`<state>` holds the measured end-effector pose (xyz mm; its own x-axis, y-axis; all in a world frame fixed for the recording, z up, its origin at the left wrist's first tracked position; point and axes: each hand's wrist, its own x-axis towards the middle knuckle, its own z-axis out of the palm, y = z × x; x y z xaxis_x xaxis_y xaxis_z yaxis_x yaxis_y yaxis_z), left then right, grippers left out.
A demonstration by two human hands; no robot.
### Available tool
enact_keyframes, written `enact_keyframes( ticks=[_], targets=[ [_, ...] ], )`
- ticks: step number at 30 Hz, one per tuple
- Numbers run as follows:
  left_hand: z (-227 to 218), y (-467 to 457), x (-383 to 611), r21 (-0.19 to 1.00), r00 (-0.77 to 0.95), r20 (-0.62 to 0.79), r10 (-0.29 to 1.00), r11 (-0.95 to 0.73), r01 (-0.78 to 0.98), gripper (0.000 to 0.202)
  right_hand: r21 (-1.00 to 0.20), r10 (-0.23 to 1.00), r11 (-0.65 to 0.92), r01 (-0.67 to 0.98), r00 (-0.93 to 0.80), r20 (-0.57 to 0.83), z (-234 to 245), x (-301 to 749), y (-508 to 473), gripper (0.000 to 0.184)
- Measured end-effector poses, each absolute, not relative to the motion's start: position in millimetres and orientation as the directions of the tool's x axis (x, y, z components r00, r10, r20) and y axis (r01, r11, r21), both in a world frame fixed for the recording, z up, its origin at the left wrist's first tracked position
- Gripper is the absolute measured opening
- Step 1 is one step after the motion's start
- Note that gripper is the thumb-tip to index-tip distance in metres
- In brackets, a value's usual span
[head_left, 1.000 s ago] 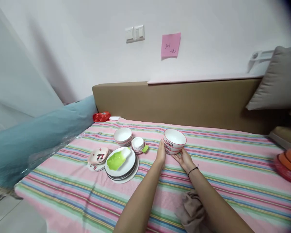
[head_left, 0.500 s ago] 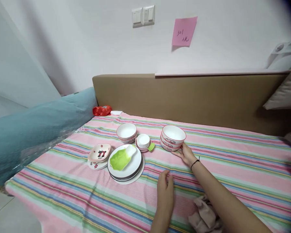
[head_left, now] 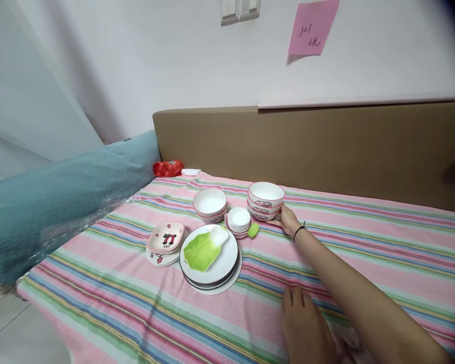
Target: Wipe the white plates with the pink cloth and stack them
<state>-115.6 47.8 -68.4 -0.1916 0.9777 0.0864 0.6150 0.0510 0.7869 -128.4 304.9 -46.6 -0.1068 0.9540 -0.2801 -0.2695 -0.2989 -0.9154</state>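
A stack of red-rimmed white bowls point(head_left: 266, 199) stands on the striped cloth point(head_left: 136, 308). My right hand point(head_left: 287, 221) touches the stack's right side with its fingers against the lowest bowls. My left hand point(head_left: 305, 328) lies flat on the cloth near the front, fingers stretched out, holding nothing. Left of the stack are a plain white bowl point(head_left: 210, 203), a pile of small white dishes point(head_left: 239, 220), a green leaf-shaped dish point(head_left: 203, 247) on a stack of round plates point(head_left: 227, 263), and square cat-print dishes point(head_left: 166, 239).
A brown upholstered back point(head_left: 326, 146) runs behind the cloth. A teal bolster point(head_left: 60, 197) under clear plastic lies at the left. A red packet point(head_left: 168, 168) sits at the far corner. A pink note point(head_left: 313, 27) and switches hang on the wall.
The bowl stack has slid left, closer to the small dishes, with my right hand on it. My left hand has let go of the stack and drawn back to the near cloth.
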Motion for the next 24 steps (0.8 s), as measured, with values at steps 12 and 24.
enact_keyframes(
  ticks=[12, 24],
  targets=[
    [-101, 60, -89, 0.759, -0.262, -0.068, 0.963, 0.221, 0.613, 0.047, -0.923, 0.94, -0.303, -0.236, -0.233, -0.249, -42, -177, 335, 0.033],
    [-61, 61, -104, 0.812, -0.241, -0.053, 0.969, 0.183, 0.554, 0.037, -0.926, 0.959, -0.252, -0.281, -0.203, -0.199, -54, -208, 335, 0.038]
  ],
)
